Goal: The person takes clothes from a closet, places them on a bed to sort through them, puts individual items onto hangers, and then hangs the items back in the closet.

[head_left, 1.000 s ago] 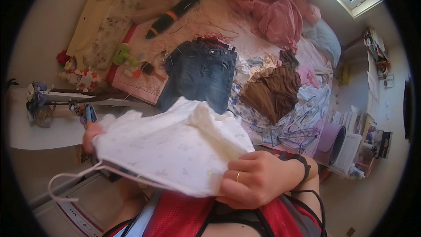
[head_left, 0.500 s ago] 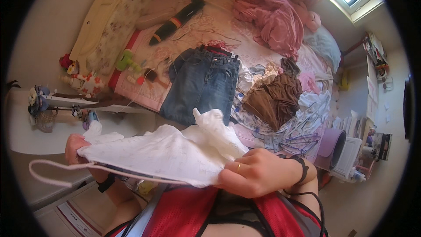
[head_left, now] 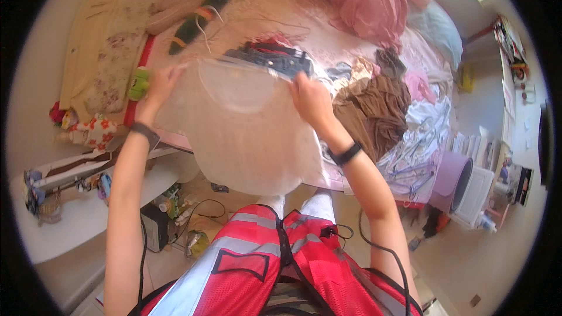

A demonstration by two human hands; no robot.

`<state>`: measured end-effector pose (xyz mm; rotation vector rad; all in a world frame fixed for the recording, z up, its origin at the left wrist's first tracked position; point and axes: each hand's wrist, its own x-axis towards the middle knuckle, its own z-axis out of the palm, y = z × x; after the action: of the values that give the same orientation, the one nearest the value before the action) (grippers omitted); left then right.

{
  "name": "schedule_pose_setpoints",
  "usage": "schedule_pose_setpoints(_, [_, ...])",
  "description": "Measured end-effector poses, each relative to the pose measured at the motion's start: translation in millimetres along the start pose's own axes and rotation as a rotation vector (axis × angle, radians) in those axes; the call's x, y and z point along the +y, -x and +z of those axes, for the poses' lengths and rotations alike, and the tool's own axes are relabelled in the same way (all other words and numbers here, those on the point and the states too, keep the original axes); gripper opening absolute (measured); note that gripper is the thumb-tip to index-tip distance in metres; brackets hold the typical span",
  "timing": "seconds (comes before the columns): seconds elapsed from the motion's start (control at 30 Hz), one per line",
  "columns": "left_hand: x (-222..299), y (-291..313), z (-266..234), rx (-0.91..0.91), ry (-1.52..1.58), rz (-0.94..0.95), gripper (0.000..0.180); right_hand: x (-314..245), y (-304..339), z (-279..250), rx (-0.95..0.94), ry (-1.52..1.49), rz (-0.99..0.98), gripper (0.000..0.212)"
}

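A thin white top (head_left: 252,134) hangs spread out in front of me over the edge of the bed, its curved neckline facing me. My left hand (head_left: 165,86) is closed on its upper left corner, somewhat blurred. On the other side, my right hand (head_left: 310,100) grips the upper right corner. A pale clothes hanger (head_left: 204,35) shows its hook above the top, pointing away from me; the rest of it is mostly covered by the cloth. Behind the top lie blue jeans (head_left: 280,63), now largely hidden except for the waistband.
On the bed, a brown garment (head_left: 374,111) lies in a clothes pile, with several blue hangers (head_left: 413,172) nearby. Pink bedding (head_left: 357,0) and a long dark green cushion (head_left: 205,17) lie farther back. A lilac bin (head_left: 453,178) stands at right, a white shelf (head_left: 76,222) at left.
Both hands have lifted away from my body toward the bed, carrying the white top on its hanger. Once bunched sideways, it now hangs flat and spread. The hanger's hook has swung from left to far side.
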<state>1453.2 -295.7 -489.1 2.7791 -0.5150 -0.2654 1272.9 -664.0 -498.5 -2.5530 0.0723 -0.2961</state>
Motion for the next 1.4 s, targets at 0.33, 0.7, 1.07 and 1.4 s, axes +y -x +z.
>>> schedule_pose_setpoints(0.33, [98,70,288,-0.226,-0.042,0.2,0.072,138,153,70,-0.236,-0.072,0.203,0.021])
schedule_pose_setpoints(0.7, [185,243,365,-1.084,0.344,0.048,0.043,251,438,-24,-0.619,0.026,0.963,0.024])
schedule_pose_setpoints(1.07, [300,194,404,-0.884,0.32,-0.003,0.033,370,467,-58,-0.384,-0.18,1.027,0.021])
schedule_pose_setpoints(1.4, [418,152,437,-0.859,0.468,-0.053,0.029,514,417,-56,0.013,-0.044,1.175,0.033])
